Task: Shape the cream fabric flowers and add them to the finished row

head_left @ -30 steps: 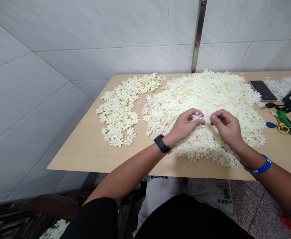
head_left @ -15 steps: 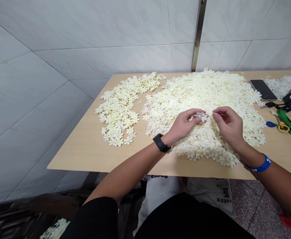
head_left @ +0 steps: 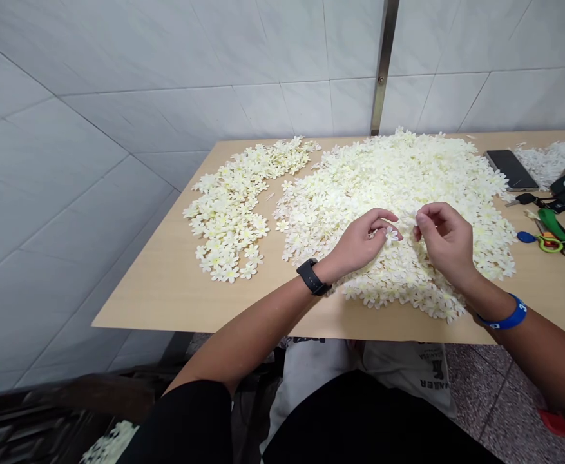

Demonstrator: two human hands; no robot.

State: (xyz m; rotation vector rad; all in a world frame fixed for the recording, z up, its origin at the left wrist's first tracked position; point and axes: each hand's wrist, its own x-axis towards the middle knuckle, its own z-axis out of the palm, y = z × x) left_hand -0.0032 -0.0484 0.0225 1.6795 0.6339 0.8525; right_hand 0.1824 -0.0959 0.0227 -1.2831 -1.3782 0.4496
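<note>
Over the pale wooden table [head_left: 156, 290], you're right above the heap of cream artificial blossoms [head_left: 398, 174]! Your left hand [head_left: 357, 245] pinches a small blossom [head_left: 392, 234] narrowly at the fingertips, just above the heap; keep it light! Your right hand [head_left: 444, 248] closes in alongside, a narrow pinch, and I can't tell if it holds anything.

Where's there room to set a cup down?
Most bare pale wood tabletop lies left of the smaller pile of cream flowers. A narrow strip runs between the large flower heap and the near edge. It's crowded under the left hand and right hand, and around the black smartphone and keys.
</note>
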